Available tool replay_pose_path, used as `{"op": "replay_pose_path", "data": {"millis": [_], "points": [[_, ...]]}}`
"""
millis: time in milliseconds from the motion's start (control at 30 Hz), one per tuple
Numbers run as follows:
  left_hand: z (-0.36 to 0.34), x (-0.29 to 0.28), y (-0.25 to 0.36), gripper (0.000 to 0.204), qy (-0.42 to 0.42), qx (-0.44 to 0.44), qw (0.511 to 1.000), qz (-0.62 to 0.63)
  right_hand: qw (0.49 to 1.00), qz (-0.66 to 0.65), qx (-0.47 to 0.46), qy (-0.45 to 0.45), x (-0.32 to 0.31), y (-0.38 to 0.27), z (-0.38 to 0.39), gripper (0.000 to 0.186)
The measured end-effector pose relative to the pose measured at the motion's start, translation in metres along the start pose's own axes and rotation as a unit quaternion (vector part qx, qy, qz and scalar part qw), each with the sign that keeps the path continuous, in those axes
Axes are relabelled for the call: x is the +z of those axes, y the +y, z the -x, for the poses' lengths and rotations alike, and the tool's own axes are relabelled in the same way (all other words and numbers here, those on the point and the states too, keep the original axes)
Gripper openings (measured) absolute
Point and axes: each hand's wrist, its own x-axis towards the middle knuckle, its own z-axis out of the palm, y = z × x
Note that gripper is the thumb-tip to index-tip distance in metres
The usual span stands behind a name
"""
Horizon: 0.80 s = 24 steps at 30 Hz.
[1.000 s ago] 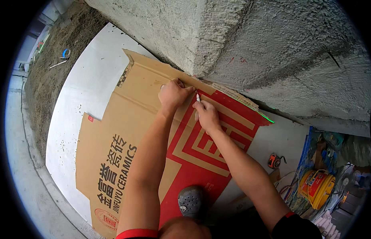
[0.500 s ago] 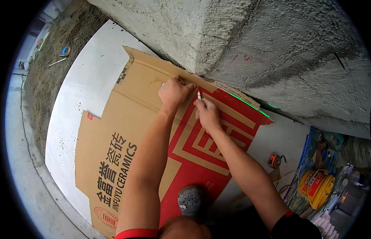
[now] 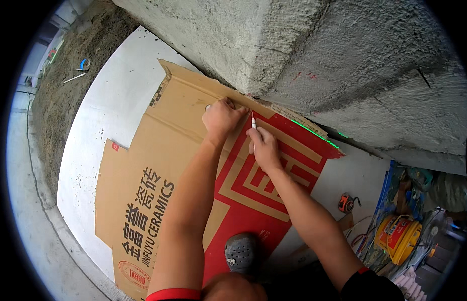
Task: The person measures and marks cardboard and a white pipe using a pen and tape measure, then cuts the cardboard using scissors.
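Observation:
A large flattened cardboard sheet (image 3: pixel 128 200), tan with red printing, lies on a pale board, its far edge along the foot of a rough wall. Between the fingers and thumb of my right hand (image 3: pixel 265 149) is a slim white marker pen (image 3: pixel 253 123), its thin tip pointing at the cardboard near that far edge. My left hand (image 3: pixel 222 119) rests on the cardboard just left of the pen, its fingers closed and thumb reaching toward the tip. A small whitish end shows at its left side; what it belongs to is hidden.
The rough concrete wall (image 3: pixel 374 60) rises beyond the cardboard, with a green light line on its edge. An orange-and-black tape measure (image 3: pixel 346 202) and a yellow bucket (image 3: pixel 398 238) stand right. A grey clog (image 3: pixel 240 252) presses on the cardboard. Blue tape (image 3: pixel 85 64) lies far left.
My right hand and the pen have drawn back slightly, so more of the pen's tip shows. My left hand stays in place on the cardboard. The whole view has shifted a little.

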Motion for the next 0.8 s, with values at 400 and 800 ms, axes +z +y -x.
{"op": "replay_pose_path", "data": {"millis": [400,800], "points": [[-0.015,-0.004,-0.052,0.027,0.090,0.053,0.966,0.235,0.996,0.078,-0.005,-0.050,-0.019,0.022,0.067,0.034],[-0.056,-0.014,-0.081,0.070,0.227,0.180,0.957,-0.006,0.999,0.005,0.012,-0.039,-0.022,0.031,0.065,0.027]]}}
